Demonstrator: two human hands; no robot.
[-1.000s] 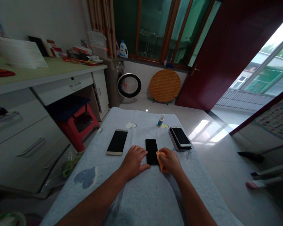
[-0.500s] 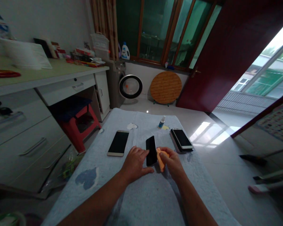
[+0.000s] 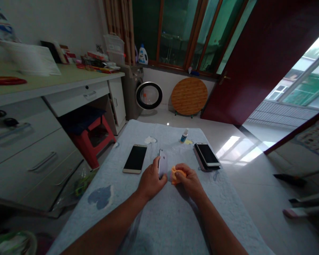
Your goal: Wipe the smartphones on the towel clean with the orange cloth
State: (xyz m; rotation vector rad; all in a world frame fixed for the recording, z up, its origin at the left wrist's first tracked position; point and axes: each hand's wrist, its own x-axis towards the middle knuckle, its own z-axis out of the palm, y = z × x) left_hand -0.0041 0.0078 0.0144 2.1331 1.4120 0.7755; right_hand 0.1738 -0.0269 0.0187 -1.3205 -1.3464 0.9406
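Observation:
My left hand (image 3: pixel 151 180) grips a smartphone (image 3: pixel 163 165) by its edges, tilted up with its pale silver back facing right. In my right hand (image 3: pixel 188 179) is a bunched orange cloth (image 3: pixel 177 175), pinched between thumb and fingers, a short way to the right of the phone. A gold-rimmed smartphone (image 3: pixel 135 159) lies face up left of my left hand. Beyond my right hand, a white smartphone (image 3: pixel 207 154) rests on top of a darker one (image 3: pixel 199 158). Behind them stands a small spray bottle (image 3: pixel 184 136).
A pale blue cloth (image 3: pixel 159 226) with heart patterns covers the table. To the left are a desk (image 3: pixel 77 86) with drawers and a red stool (image 3: pixel 95 141). A washing machine (image 3: pixel 133 92) with its door open and a round wooden tabletop (image 3: pixel 189 96) stand at the back.
The held phone has been turned from its black screen to its silver back and shifted left, now clasped by my left hand. My right hand with the cloth has come away from it.

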